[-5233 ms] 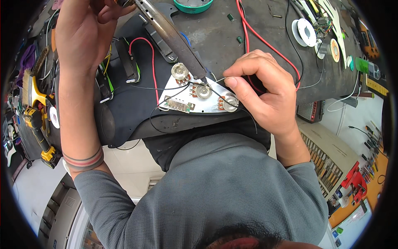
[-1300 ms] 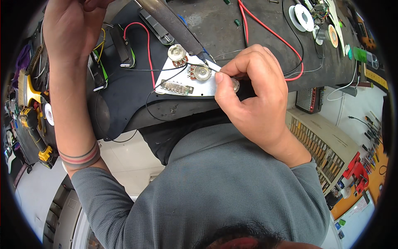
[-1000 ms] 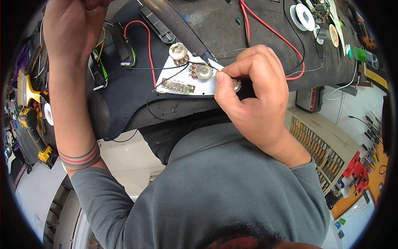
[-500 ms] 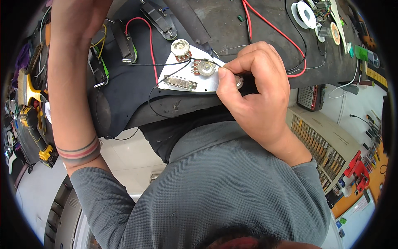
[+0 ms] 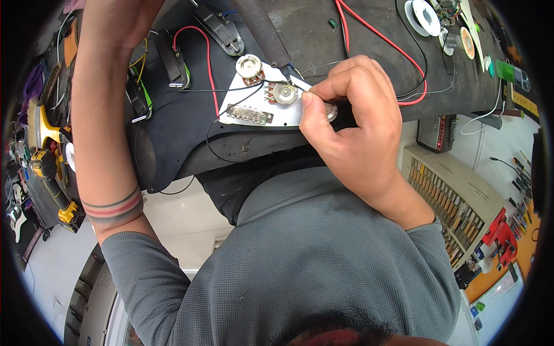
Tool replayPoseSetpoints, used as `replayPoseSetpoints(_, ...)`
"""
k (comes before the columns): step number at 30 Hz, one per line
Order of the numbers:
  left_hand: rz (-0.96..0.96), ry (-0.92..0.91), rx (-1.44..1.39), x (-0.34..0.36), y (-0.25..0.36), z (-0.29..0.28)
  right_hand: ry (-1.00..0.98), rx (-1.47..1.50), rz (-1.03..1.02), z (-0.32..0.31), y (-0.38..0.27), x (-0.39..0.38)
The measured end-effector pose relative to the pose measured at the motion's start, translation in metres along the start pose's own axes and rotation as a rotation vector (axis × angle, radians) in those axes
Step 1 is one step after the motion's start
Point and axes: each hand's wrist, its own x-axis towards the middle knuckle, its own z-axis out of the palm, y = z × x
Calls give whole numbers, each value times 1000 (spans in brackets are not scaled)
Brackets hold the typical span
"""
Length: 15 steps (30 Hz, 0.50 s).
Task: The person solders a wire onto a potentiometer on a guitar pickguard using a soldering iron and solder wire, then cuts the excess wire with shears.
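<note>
Thumb and forefinger of my right hand pinch the end of a thin black wire over a white control plate. On the plate sit round metal potentiometers and a slide-like switch; my fingers partly cover another pot at the right. A thick dark rod-shaped tool comes in from the top edge, its narrow tip close to the middle pot. My left hand is only seen at its heel, at the top left; its fingers lie outside the picture. The plate is set on a black pickguard.
Pickups with green and black sides lie beyond the plate. Red cables loop across the dark bench. At the back right are solder spools. A yellow drill and a brush lie to the left.
My left forearm has shifted slightly right, and the dark tool's tip has moved a little left, toward the middle pot. My right hand keeps its pinch almost unmoved.
</note>
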Motion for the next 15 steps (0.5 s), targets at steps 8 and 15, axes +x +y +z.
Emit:
replayPoseSetpoints(8, -27, 46, 56, 8, -12, -10, 12, 12, 8, 2, 0, -1)
replayPoseSetpoints(15, -31, 99, 91, 5, -11, -2, 30, 11, 7, 2, 1, -2)
